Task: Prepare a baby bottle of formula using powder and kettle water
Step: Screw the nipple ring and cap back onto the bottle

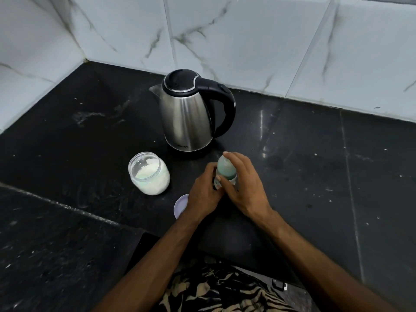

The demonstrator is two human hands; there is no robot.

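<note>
While the bottle (225, 174) stands on the dark table (315, 176), both hands are on it. The left hand (203, 194) is wrapped around the low part to keep it steady. The right hand (242, 188) is closed over the cap on top, with its fingers (236, 158) curled round it. I think the cap is being twisted, but I cannot tell which way, or whether there is anything inside the bottle.

The jar (149, 173) of white powder sits just left of the hands, and it is open. Its lid (181, 206) lies flat on the table, partly under the left wrist. The kettle (191, 111) stands behind the bottle, near it, with its top shut and its handle to the right.

A few things could go wrong. The bottle is thin and tall, so a hard twist could tip it if the left hand lets go a bit. If it falls to the left, it could hit the open jar and powder would spill. The left arm is close to the jar too, so a quick move could bump it. The kettle may be hot, so a hand reaching back fast could touch the metal side and get burned.
</note>
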